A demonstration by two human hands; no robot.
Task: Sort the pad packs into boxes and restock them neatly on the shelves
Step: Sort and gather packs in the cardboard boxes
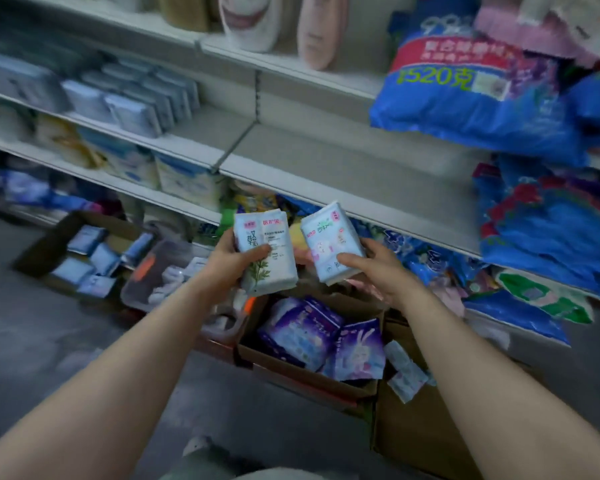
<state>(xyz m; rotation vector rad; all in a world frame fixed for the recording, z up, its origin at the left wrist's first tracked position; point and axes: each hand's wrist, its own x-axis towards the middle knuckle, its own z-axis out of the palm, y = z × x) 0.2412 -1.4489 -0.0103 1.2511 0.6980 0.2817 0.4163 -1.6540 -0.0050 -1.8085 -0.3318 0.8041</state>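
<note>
A person's left hand (231,263) grips a white pad pack printed with a green sprig (265,252) while the right hand (378,268) holds a second pale pack bearing pink markings (331,242), both raised in front of a bare grey shelf (343,168). Below them, an open cardboard box (309,375) on the floor holds purple pad packs (302,330). Farther left, another box (45,244) contains pale blue packs (84,258); large blue bags (471,98) crowd the shelves at right.
</note>
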